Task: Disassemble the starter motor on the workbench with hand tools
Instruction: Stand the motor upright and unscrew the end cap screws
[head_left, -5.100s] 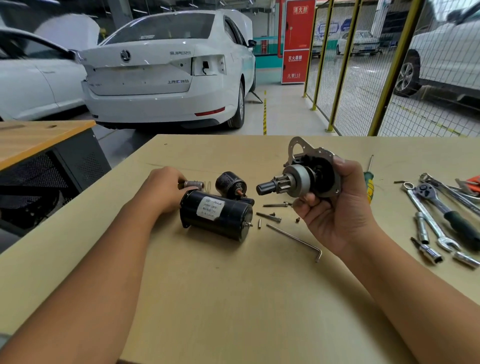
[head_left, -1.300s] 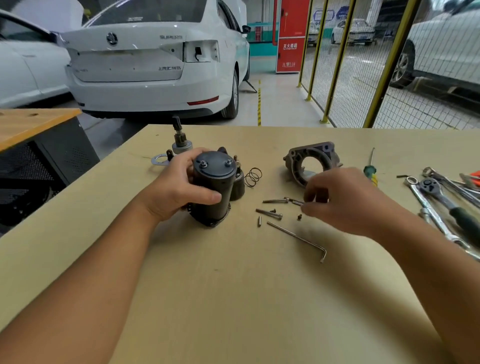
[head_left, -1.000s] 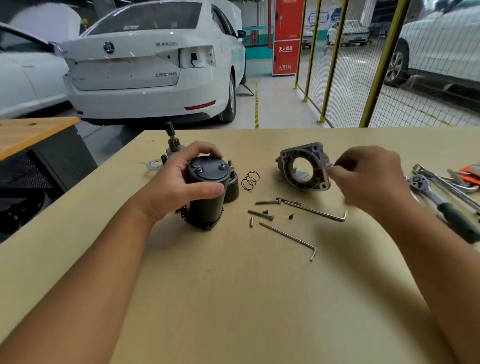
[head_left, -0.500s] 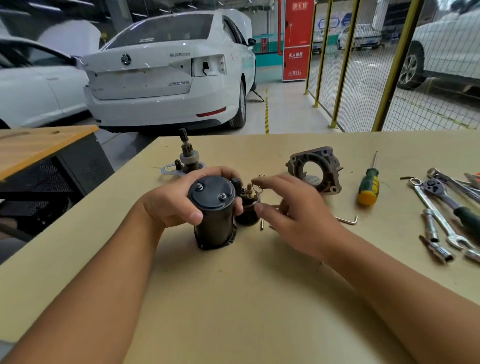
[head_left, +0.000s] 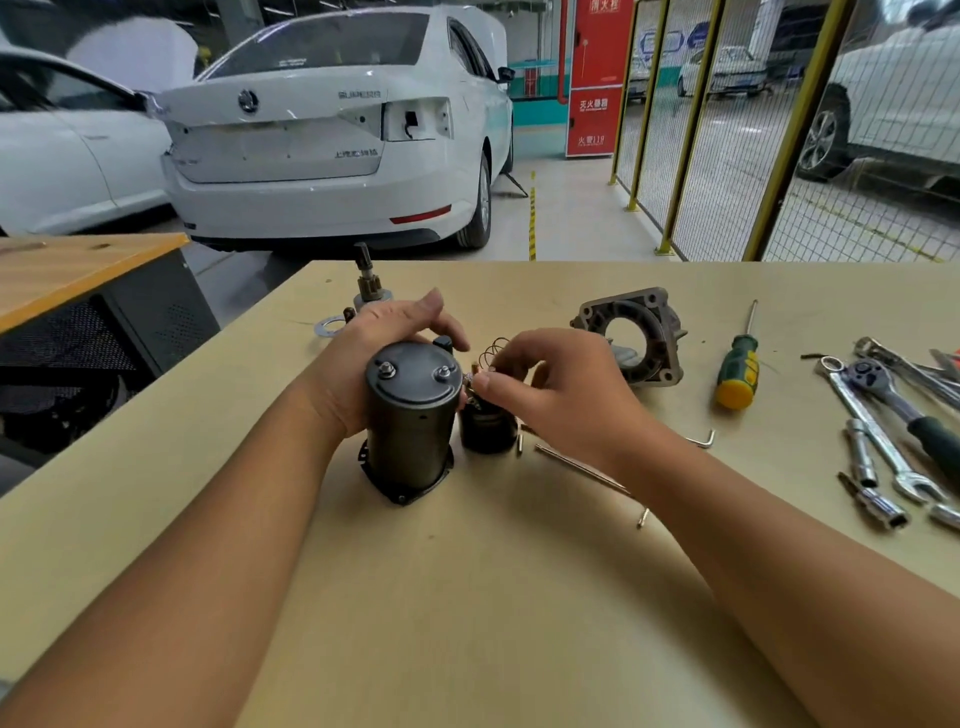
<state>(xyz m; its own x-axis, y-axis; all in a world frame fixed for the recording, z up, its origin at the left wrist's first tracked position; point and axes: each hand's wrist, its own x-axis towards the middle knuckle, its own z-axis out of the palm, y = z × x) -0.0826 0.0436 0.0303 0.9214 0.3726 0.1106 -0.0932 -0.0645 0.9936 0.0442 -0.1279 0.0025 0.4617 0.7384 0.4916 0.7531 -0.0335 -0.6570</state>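
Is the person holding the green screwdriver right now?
No. The screwdriver lies untouched on the workbench, while the right hand works beside the motor body.

The right hand (head_left: 558, 384) is closing in beside the upright motor body (head_left: 410, 415), its fingers (head_left: 485, 382) now pinching at the terminal atop the solenoid (head_left: 488, 428), no longer spread above it.

Pretty even, soft light is coming from overhead, so nothing is looking harsh. Both forearms are throwing faint, fuzzy shadows onto the workbench (head_left: 467, 623) just beneath and to the right of the hands. The white car (head_left: 332, 135) beyond the hands is reflecting a mild sheen. The wide lens is bending the fence posts (head_left: 789, 130) up right, and the far tools are getting slightly smeary.
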